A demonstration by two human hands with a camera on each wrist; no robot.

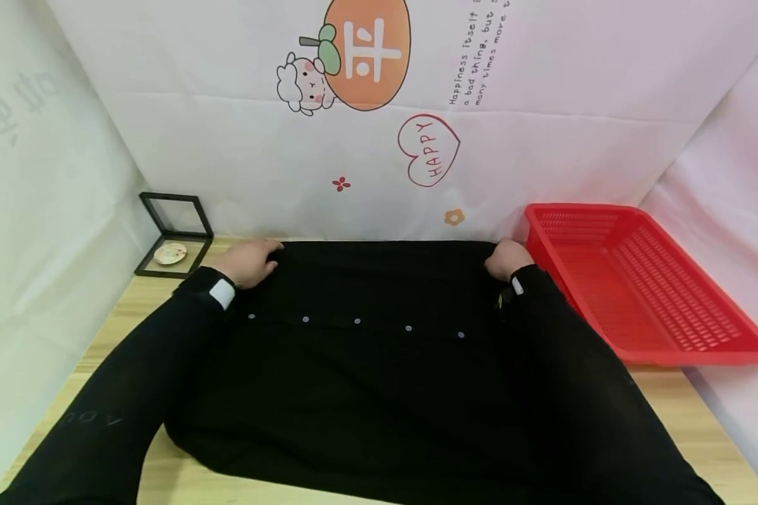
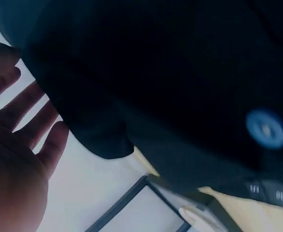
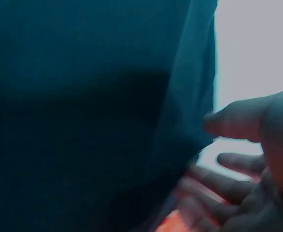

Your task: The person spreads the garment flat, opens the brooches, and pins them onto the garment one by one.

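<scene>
Shirt [image 1: 354,393], black, lies flat on the table [image 1: 110,337], its far edge along the foot of the printed backdrop [image 1: 227,154]. Five buttons [image 1: 357,321] run across it in one row. From where I sit, I log both hands at its far corners.

Left hand [image 1: 248,263]: at the far left corner. On the left wrist feed I read the fingers loosely extended and spread at the cloth edge, not clamped on it. Right hand [image 1: 509,259]: at the far right corner, thumb tip against the cloth edge. On the right wrist feed I read thumb and fingers well apart; that feed is dim and blurred.

Surroundings, head view: beyond the left hand, a black frame [image 1: 189,236] is unfolded, one panel raised, the other flat with a pale disc [image 1: 170,253] on it. To the right of the right hand sits a red basket [image 1: 615,259], near the right sleeve [image 1: 581,372]; whether they touch, I cannot tell.
</scene>
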